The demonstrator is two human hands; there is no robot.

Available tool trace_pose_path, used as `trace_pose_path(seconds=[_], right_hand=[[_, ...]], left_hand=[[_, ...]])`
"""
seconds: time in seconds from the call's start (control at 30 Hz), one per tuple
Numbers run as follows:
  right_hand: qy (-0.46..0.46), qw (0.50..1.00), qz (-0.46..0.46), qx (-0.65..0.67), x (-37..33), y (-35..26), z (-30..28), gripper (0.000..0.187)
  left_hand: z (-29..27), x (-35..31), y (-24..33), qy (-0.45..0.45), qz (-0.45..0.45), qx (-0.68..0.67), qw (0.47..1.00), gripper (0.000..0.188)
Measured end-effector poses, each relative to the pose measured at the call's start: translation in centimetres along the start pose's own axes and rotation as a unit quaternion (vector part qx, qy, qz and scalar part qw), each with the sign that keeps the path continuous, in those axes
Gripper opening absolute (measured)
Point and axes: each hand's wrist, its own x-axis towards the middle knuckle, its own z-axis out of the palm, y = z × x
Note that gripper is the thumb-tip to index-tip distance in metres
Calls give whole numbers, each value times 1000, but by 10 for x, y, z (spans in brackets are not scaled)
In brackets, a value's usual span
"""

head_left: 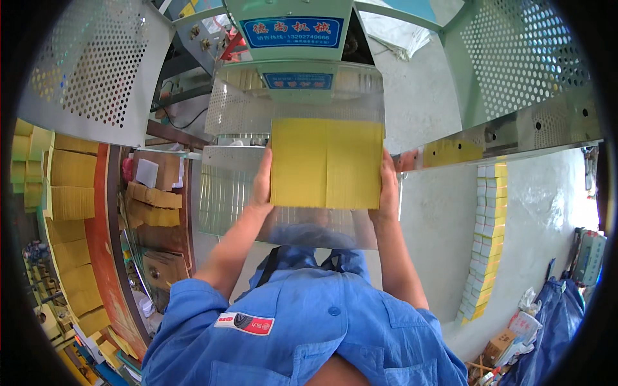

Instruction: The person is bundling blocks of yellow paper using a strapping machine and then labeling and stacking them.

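A thick stack of yellow flat cardboard sheets (pixel 326 163) stands on a shiny metal feed tray (pixel 225 196) of a pale green machine (pixel 290 45). My left hand (pixel 262 183) presses against the stack's left edge. My right hand (pixel 388 186) presses against its right edge. Both hands clasp the stack between them, fingers flat along its sides. My blue work jacket fills the lower middle of the view.
Perforated metal guards (pixel 96 71) flank the machine on both sides. Several piles of yellow sheets (pixel 71 186) lie on a red-edged table at left. A row of folded yellow-white boxes (pixel 488 238) runs along the grey floor at right, near a blue bag (pixel 560 321).
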Motion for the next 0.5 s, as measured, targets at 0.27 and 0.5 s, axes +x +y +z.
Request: trace_pose_path(seconds=[0.27,0.5], right_hand=[[-22,999,42,26,54,8,-2,59],[-10,998,51,19,54,13,-6,60]], left_hand=[[16,41,14,65,18,88,994,70],[-8,43,11,76,79,133,985,61]])
